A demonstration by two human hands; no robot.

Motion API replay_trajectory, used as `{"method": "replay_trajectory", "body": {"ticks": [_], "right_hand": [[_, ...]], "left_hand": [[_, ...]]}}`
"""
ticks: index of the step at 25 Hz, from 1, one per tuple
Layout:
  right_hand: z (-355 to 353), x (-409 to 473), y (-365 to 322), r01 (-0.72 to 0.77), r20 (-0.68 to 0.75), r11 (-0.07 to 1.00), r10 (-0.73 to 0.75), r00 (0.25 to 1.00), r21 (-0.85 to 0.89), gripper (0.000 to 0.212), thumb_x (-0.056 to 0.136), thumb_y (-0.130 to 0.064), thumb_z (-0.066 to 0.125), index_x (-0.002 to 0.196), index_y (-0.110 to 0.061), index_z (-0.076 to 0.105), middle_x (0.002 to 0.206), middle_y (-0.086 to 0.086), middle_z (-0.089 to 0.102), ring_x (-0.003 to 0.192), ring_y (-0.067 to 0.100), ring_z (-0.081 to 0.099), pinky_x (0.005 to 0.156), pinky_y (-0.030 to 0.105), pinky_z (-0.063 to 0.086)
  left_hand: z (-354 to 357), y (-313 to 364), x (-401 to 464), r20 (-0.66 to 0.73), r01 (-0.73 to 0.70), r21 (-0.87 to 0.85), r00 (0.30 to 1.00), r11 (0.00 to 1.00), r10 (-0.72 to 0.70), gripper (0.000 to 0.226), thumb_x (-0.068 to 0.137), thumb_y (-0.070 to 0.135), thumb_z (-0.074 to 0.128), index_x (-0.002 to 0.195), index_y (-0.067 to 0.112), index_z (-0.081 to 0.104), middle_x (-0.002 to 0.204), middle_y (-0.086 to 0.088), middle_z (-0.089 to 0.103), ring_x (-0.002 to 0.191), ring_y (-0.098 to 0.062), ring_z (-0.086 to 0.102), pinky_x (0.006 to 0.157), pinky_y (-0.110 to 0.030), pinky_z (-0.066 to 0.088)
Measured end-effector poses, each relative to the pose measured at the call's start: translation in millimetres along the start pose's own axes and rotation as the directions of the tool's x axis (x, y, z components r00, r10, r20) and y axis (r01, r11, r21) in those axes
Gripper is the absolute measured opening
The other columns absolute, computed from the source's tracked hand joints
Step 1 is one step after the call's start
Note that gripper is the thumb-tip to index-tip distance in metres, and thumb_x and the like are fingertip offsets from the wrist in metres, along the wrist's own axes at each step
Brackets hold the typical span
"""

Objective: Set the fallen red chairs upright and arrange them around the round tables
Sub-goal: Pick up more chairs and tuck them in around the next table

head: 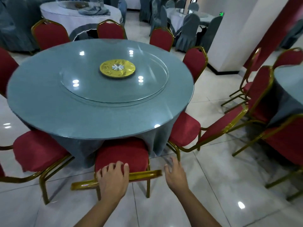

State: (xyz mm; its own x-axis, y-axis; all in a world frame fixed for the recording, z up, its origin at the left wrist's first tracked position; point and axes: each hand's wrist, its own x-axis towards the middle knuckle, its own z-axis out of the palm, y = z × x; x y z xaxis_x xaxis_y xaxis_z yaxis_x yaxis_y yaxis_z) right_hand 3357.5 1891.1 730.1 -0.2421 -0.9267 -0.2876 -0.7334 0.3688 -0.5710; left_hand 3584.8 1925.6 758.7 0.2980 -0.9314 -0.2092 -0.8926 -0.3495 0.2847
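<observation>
The nearest red padded chair with a gold metal frame [122, 154] stands upright on the pale glossy tiled floor [213, 185], its seat tucked partly under the edge of the round counter draped in blue-grey cloth [49, 112]. Its gold top rail runs across just below the seat as seen from above. The left hand [113, 179] rests over that rail, its grip loosely curled around the bar, fingers toward the seat cushion. The right hand [174, 173] hovers just beside the rail's right end, grip released, fingers spread and touching nothing.

More red gold-framed chairs ring the counter: one at the near left [37, 149], one at the near right [183, 128] with its seat under the cloth, and others along the far rim, all upright.

On the counter lies a clear round glass turntable [147, 89] with a gold disc [117, 68] at its centre; nothing else sits on it.

At the right edge a second blue-draped counter [288, 89] is cut off by the frame, with further red chairs crowded against it. The fingertips of the right hand are blurred. Grey-covered chairs and white-clothed counters behind are too soft to detail.
</observation>
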Motion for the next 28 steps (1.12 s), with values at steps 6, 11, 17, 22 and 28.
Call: {"method": "replay_trajectory", "body": {"ticks": [6,11,17,22,28], "right_hand": [[-115.8,85.1,55.3,-0.151,-0.307,0.945,0.242,0.920,0.291,0.063,0.100,-0.034,0.055,0.153,-0.020,0.026,0.150,0.016,0.038,0.134,0.036,0.045,0.107,0.050,0.042],[-213.8,196.7,106.5,-0.248,-0.258,0.782,0.459,0.850,0.571,0.081,0.099,-0.050,0.052,0.159,-0.019,0.008,0.159,0.023,0.027,0.143,0.046,0.032,0.115,0.053,0.029],[-230.3,281.8,140.4,-0.215,-0.009,0.930,0.228,0.974,0.299,0.061,0.107,-0.026,0.041,0.160,-0.021,0.011,0.153,0.019,0.041,0.139,0.042,0.041,0.112,0.049,0.036],[-239.9,288.0,159.9,-0.105,-0.294,0.963,0.179,0.939,0.249,0.077,0.097,-0.020,0.059,0.160,-0.023,0.014,0.128,0.020,0.059,0.117,0.041,0.059,0.097,0.047,0.049],[-248.6,340.7,157.1,-0.315,-0.074,0.767,0.425,0.902,0.559,0.050,0.104,-0.015,0.047,0.147,-0.004,0.023,0.141,0.023,0.050,0.129,0.040,0.051,0.100,0.034,0.042]], "left_hand": [[11.5,18.0,7.0,-0.165,0.171,0.046,0.973,0.984,-0.162,0.029,0.096,0.045,0.043,0.095,0.030,0.067,0.098,-0.002,0.069,0.098,-0.028,0.059,0.093,-0.046,0.038],[31.1,40.6,-1.2,-0.336,0.301,0.055,0.903,0.952,-0.266,0.039,0.093,0.039,0.037,0.112,0.016,0.062,0.116,-0.014,0.058,0.113,-0.037,0.050,0.098,-0.059,0.037],[70.4,118.7,-20.6,-0.317,0.368,0.217,0.903,0.904,-0.291,0.047,0.093,0.036,0.030,0.113,0.010,0.063,0.129,-0.023,0.055,0.132,-0.044,0.039,0.113,-0.071,0.000],[74.5,128.3,-16.9,-0.288,0.461,0.219,0.872,0.860,-0.395,0.036,0.099,0.029,0.035,0.113,0.012,0.063,0.136,-0.023,0.053,0.140,-0.045,0.028,0.111,-0.078,0.004],[85.2,143.0,-15.0,-0.330,0.474,0.280,0.864,0.835,-0.380,0.054,0.097,0.039,0.024,0.117,0.008,0.063,0.145,-0.027,0.044,0.146,-0.046,0.019,0.113,-0.070,-0.011]]}}
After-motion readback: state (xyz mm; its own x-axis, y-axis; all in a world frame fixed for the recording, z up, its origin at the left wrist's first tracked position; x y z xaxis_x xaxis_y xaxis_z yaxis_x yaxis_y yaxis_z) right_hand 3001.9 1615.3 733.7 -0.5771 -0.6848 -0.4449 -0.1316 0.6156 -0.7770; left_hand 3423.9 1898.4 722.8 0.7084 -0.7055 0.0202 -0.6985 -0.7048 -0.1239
